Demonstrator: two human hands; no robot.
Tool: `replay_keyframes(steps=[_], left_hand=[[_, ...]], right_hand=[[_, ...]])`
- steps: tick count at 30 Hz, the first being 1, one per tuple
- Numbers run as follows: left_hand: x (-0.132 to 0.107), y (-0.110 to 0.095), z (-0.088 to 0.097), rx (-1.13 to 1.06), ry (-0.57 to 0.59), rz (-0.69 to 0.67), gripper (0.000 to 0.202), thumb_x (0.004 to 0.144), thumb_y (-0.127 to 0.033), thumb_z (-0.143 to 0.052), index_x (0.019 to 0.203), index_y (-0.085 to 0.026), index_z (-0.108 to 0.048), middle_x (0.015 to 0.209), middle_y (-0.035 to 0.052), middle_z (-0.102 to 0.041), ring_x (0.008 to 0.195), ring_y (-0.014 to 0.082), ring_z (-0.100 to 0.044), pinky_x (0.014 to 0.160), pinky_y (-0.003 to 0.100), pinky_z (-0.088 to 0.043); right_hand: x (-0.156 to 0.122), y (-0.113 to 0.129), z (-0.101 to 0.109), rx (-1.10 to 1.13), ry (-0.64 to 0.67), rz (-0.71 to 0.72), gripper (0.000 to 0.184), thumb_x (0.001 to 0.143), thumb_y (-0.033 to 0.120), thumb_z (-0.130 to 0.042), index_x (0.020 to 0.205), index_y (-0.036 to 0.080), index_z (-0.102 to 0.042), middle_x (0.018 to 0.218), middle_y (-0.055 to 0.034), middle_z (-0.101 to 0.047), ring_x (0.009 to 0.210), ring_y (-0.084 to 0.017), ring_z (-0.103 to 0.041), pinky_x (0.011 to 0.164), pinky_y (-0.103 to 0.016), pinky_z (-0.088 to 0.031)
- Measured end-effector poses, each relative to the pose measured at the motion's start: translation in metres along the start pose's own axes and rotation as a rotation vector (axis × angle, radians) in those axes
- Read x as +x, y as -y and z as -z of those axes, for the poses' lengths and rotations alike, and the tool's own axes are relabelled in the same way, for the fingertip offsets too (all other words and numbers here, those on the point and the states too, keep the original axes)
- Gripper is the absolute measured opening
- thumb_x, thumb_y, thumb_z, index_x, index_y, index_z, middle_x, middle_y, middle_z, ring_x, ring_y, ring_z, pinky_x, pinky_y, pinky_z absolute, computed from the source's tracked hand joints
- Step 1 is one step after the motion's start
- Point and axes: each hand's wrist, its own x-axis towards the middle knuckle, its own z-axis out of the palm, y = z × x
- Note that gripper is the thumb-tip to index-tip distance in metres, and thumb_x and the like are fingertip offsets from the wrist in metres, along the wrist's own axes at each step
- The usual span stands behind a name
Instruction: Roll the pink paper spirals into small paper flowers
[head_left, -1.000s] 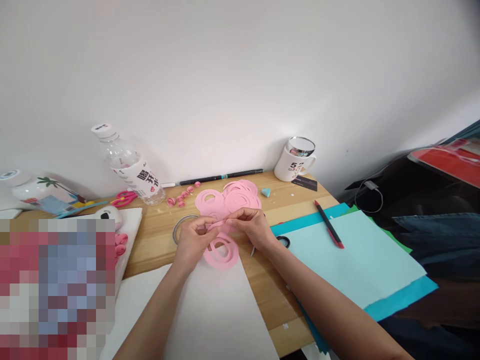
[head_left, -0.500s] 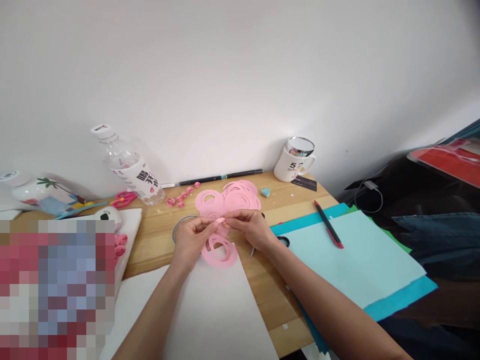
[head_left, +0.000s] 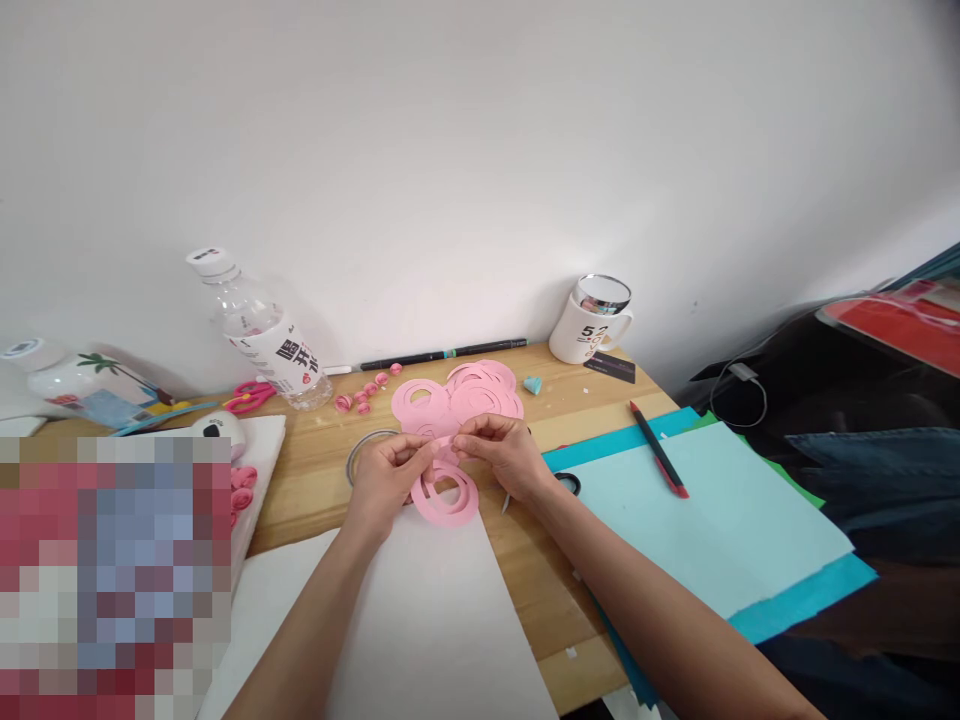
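Note:
A pink spiral-cut paper strip (head_left: pixel 459 512) hangs below my fingers, its loops over the white sheet (head_left: pixel 420 620). My left hand (head_left: pixel 390 475) pinches the strip between thumb and forefinger. My right hand (head_left: pixel 499 450) is pinched close beside it on the strip's upper part; the exact spot is partly hidden by the fingers. Just beyond both hands lies a pile of pink paper spirals (head_left: pixel 480 395). Behind my left hand a roll of tape (head_left: pixel 358 455) shows in part. Near my right wrist are black-handled scissors (head_left: pixel 570 483), mostly covered.
Several small rolled pink paper flowers (head_left: pixel 364 398) sit by a tilted-looking water bottle (head_left: pixel 274 345). A mug (head_left: pixel 581 328) stands near the wall, with a blue paper roll (head_left: pixel 532 385) before it. Blue paper sheets (head_left: pixel 720 530) bear a black-and-red pen (head_left: pixel 658 450) at right.
The strip's hanging loops have shifted slightly right and up. My fingertips have moved slightly apart, and the small pink bit between them is now less visible.

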Motion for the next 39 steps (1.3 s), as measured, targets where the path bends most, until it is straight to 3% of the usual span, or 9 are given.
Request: replay_keyframes(steps=[9, 13, 17, 23, 28, 34, 39], left_hand=[[0.0005, 0.0001, -0.0006, 0.004, -0.029, -0.029, 0.03, 0.057, -0.04, -0.074, 0.07, -0.014, -0.067, 0.049, -0.0042, -0.053, 0.038, 0.0042, -0.038, 0.035, 0.015, -0.031], [0.001, -0.0001, -0.0001, 0.063, -0.053, -0.057, 0.03, 0.058, -0.039, -0.074, 0.071, -0.014, -0.068, 0.053, -0.0017, -0.058, 0.041, 0.0062, -0.045, 0.039, 0.016, -0.038], [-0.0012, -0.0022, -0.0008, -0.021, -0.034, -0.004, 0.034, 0.055, -0.04, -0.075, 0.075, -0.014, -0.068, 0.056, -0.0007, -0.061, 0.046, 0.011, -0.056, 0.045, 0.02, -0.047], [-0.0034, -0.0035, -0.0017, -0.071, -0.021, 0.022, 0.036, 0.051, -0.04, -0.077, 0.074, -0.014, -0.068, 0.054, -0.0021, -0.059, 0.047, 0.012, -0.057, 0.046, 0.023, -0.05], [-0.0014, -0.0022, -0.0009, -0.019, -0.042, -0.03, 0.035, 0.053, -0.043, -0.075, 0.068, -0.013, -0.066, 0.051, -0.0027, -0.055, 0.038, 0.0058, -0.044, 0.038, 0.018, -0.041], [0.0014, -0.0005, 0.0022, -0.011, -0.083, -0.052, 0.034, 0.06, -0.045, -0.07, 0.064, -0.012, -0.064, 0.053, -0.0008, -0.057, 0.035, 0.0015, -0.029, 0.032, 0.015, -0.025], [-0.0006, -0.0025, 0.001, -0.019, -0.073, -0.026, 0.031, 0.059, -0.042, -0.07, 0.062, -0.012, -0.062, 0.057, 0.0, -0.059, 0.035, 0.0009, -0.028, 0.033, 0.015, -0.024]], right_hand=[[0.0004, -0.0016, 0.0013, 0.005, -0.007, -0.046, 0.021, 0.063, 0.033, -0.073, 0.079, 0.019, -0.071, 0.073, -0.0021, -0.069, 0.068, -0.013, -0.062, 0.073, -0.029, -0.05], [0.0013, -0.0028, 0.0033, 0.025, -0.036, -0.055, 0.022, 0.061, 0.032, -0.075, 0.078, 0.019, -0.07, 0.072, -0.0019, -0.069, 0.066, -0.012, -0.062, 0.071, -0.028, -0.05], [0.0029, -0.0033, 0.0041, 0.065, -0.058, -0.05, 0.024, 0.056, 0.029, -0.078, 0.075, 0.018, -0.068, 0.067, -0.0003, -0.068, 0.062, -0.011, -0.062, 0.066, -0.026, -0.051], [0.0027, -0.0026, 0.0028, 0.042, -0.044, -0.042, 0.021, 0.056, 0.03, -0.079, 0.065, 0.017, -0.065, 0.061, 0.0009, -0.065, 0.057, -0.01, -0.058, 0.059, -0.023, -0.05], [0.0032, -0.0037, 0.0028, 0.062, -0.063, -0.033, 0.017, 0.056, 0.029, -0.079, 0.065, 0.018, -0.068, 0.062, 0.0009, -0.066, 0.057, -0.01, -0.058, 0.062, -0.025, -0.051], [0.002, -0.001, 0.0015, 0.106, -0.04, -0.095, 0.023, 0.057, 0.031, -0.078, 0.076, 0.019, -0.071, 0.077, -0.0018, -0.071, 0.074, -0.014, -0.065, 0.077, -0.029, -0.051], [0.0028, -0.0026, 0.0035, 0.112, -0.038, -0.089, 0.021, 0.059, 0.029, -0.077, 0.076, 0.018, -0.07, 0.072, -0.0013, -0.07, 0.069, -0.012, -0.065, 0.074, -0.027, -0.051]])
